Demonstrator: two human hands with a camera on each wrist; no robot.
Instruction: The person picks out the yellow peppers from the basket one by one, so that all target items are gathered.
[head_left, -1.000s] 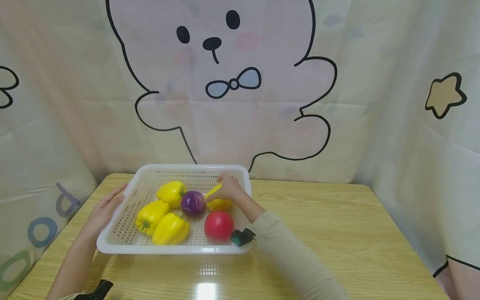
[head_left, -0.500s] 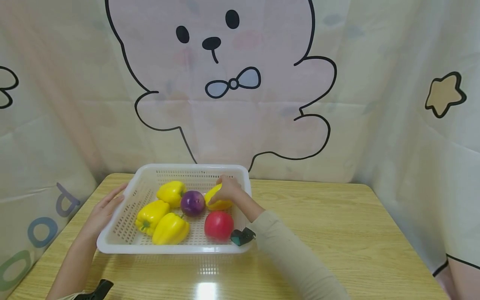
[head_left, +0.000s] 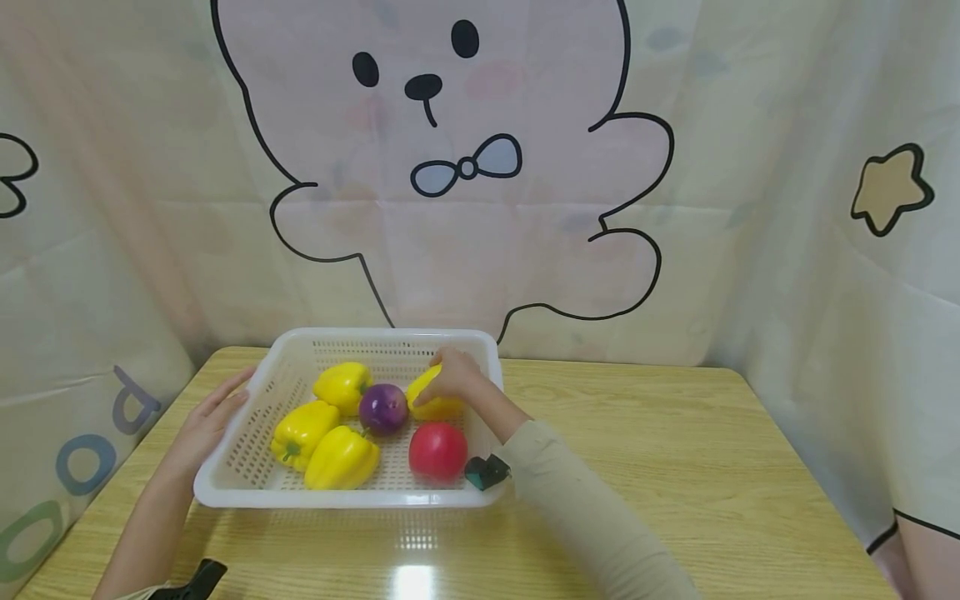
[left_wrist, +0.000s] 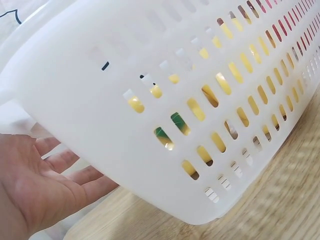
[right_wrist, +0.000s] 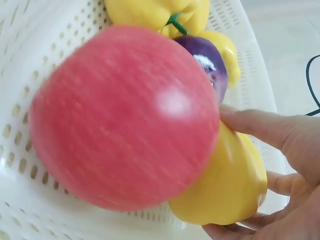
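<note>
In the head view, a white perforated plastic basket (head_left: 345, 499) stands on the table. My right hand (head_left: 459, 377) reaches inside at the far right and grips a yellow bell pepper (head_left: 442, 408), thumb on one side and fingers on the other in the right wrist view. Just left of that pepper lies a round purple fruit or vegetable (head_left: 384, 409). A red apple (head_left: 438, 452) sits nearer the basket's front right corner. My left hand (head_left: 204, 425) touches the basket's left side from outside, its fingers fairly straight; in the left wrist view, the basket wall partly hides them.
Several other yellow bell peppers (head_left: 341, 457) lie in the left half of the basket. The wooden table (head_left: 637, 450) extends to the right of it. A printed cloth (head_left: 465, 250) hangs behind the table and along both sides.
My right thumb has drawn back from beside the purple item onto the yellow bell pepper. The purple item has shifted slightly left. My left hand and the basket look unmoved.
</note>
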